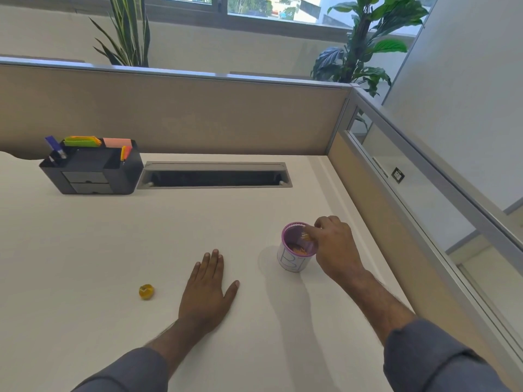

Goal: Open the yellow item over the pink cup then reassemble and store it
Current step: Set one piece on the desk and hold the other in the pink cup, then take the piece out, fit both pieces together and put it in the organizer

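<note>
A small round yellow piece (146,291) lies on the white desk, left of my left hand (208,287). That hand rests flat on the desk, palm down, fingers spread, holding nothing. The pink-rimmed cup (294,261), wrapped in white paper with blue lettering, stands at the right. My right hand (335,244) is over the cup's right rim, fingertips dipping inside and pinched on another yellow piece (305,237). Orange-yellow shavings (297,248) lie at the cup's bottom.
A black desk organizer (93,168) with sticky notes, markers and small drawers stands at the back left. A grey cable slot (215,175) runs along the back of the desk. Partition walls close off the back and the right side.
</note>
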